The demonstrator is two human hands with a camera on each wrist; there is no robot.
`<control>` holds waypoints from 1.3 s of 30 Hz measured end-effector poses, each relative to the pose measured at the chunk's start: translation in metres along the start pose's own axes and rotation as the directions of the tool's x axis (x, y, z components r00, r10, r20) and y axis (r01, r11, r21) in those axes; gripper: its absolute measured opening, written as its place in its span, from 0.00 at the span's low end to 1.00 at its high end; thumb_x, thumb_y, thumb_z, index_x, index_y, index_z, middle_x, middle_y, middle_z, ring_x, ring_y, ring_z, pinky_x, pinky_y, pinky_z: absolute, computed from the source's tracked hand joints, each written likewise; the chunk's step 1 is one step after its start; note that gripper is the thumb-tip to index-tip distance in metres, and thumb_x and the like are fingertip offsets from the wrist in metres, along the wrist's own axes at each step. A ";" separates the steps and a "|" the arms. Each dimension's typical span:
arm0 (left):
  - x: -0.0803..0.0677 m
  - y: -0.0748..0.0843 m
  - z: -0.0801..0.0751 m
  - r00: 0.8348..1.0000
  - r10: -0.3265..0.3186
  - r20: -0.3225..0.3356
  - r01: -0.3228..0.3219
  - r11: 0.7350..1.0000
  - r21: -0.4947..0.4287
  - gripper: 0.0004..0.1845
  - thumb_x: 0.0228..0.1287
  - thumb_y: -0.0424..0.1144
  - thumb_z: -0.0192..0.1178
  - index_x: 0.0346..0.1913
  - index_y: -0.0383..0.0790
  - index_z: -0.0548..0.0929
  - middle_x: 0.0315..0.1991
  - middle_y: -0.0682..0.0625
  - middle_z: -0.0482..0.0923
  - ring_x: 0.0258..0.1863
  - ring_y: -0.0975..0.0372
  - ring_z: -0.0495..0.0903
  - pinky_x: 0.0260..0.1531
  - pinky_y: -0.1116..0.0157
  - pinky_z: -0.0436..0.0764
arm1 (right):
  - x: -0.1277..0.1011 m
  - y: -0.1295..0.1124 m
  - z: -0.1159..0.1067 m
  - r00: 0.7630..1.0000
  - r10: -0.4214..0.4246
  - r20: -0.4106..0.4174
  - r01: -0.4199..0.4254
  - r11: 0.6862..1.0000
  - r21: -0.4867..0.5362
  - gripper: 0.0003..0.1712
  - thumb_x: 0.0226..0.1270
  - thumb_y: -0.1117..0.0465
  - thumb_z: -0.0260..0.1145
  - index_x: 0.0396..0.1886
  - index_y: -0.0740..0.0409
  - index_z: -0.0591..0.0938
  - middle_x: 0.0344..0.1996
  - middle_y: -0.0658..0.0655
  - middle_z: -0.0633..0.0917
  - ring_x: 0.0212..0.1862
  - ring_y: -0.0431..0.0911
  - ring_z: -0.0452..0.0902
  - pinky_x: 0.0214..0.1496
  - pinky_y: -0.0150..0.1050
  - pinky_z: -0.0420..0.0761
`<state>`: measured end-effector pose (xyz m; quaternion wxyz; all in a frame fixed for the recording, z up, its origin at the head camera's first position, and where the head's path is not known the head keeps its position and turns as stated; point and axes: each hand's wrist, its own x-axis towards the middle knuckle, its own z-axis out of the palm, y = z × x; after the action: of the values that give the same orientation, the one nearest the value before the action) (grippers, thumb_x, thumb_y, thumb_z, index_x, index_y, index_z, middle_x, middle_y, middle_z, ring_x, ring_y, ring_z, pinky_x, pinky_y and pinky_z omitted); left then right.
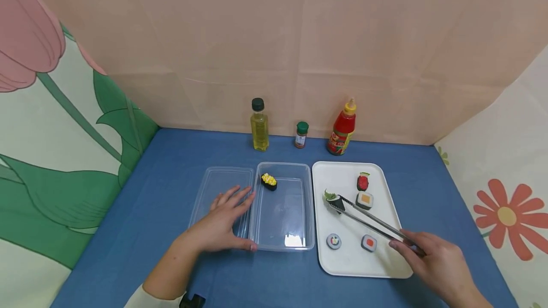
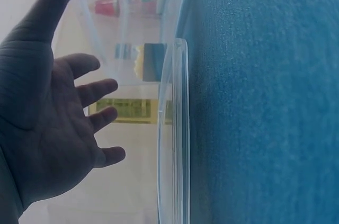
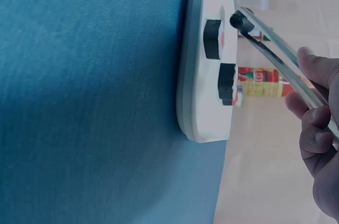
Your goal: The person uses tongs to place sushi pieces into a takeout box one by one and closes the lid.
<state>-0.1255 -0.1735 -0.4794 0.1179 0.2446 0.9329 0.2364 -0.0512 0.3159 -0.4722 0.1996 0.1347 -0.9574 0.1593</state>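
My right hand (image 1: 432, 258) grips metal tongs (image 1: 371, 220) whose tips pinch a green-topped sushi piece (image 1: 332, 199) over the left part of the white tray (image 1: 387, 270). The right wrist view shows the same tongs (image 3: 275, 57) in my right hand (image 3: 318, 134) beside the tray (image 3: 204, 123). My left hand (image 1: 222, 222) rests flat on the clear lid (image 1: 210, 187), fingers spread, touching the clear plastic box (image 1: 299, 246). A yellow-topped sushi (image 1: 269, 181) lies in the box's far left corner. In the left wrist view my left hand (image 2: 53, 113) lies beside the box edge (image 2: 177, 128).
On the tray lie a red-topped sushi (image 1: 363, 182), an orange roll (image 1: 365, 200) and two small rolls (image 1: 333, 241) (image 1: 369, 243). An oil bottle (image 1: 259, 125), a spice jar (image 1: 301, 135) and a ketchup bottle (image 1: 342, 128) stand at the back of the blue table (image 1: 162, 165).
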 end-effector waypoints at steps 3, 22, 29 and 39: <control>0.000 -0.001 0.000 1.000 0.002 0.000 -0.002 1.000 -0.010 0.66 0.46 0.71 0.76 0.83 0.45 0.56 0.84 0.48 0.48 0.82 0.42 0.41 0.71 0.27 0.42 | 0.001 0.001 0.001 0.999 -0.023 -0.030 0.024 1.000 0.013 0.20 0.41 0.57 0.88 0.37 0.58 0.93 0.21 0.43 0.83 0.22 0.26 0.66 0.20 0.23 0.68; -0.001 0.000 0.001 1.000 -0.023 0.013 0.024 0.999 -0.023 0.67 0.45 0.71 0.77 0.84 0.48 0.55 0.85 0.52 0.47 0.83 0.45 0.40 0.72 0.29 0.42 | 0.012 -0.006 -0.007 0.994 -0.077 -0.083 0.083 0.994 0.065 0.23 0.40 0.59 0.88 0.40 0.59 0.93 0.23 0.44 0.85 0.22 0.28 0.71 0.21 0.22 0.72; -0.001 0.001 0.001 1.000 -0.011 0.002 0.011 1.000 -0.016 0.67 0.46 0.71 0.76 0.84 0.49 0.54 0.84 0.50 0.48 0.83 0.44 0.41 0.71 0.28 0.42 | 0.018 -0.010 -0.011 0.988 -0.102 -0.117 0.112 0.990 0.087 0.22 0.42 0.59 0.88 0.40 0.59 0.93 0.24 0.44 0.84 0.22 0.29 0.71 0.22 0.22 0.72; -0.001 0.001 0.000 1.000 0.000 0.007 0.001 1.000 -0.028 0.66 0.46 0.70 0.77 0.84 0.46 0.55 0.84 0.48 0.48 0.82 0.44 0.40 0.71 0.28 0.42 | 0.026 -0.021 -0.010 0.991 -0.094 -0.096 0.105 0.987 0.120 0.24 0.43 0.59 0.88 0.43 0.60 0.92 0.27 0.47 0.87 0.23 0.32 0.78 0.27 0.20 0.76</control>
<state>-0.1241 -0.1734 -0.4788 0.1249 0.2436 0.9292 0.2485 -0.0641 0.2947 -0.4471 0.2413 0.1872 -0.9277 0.2148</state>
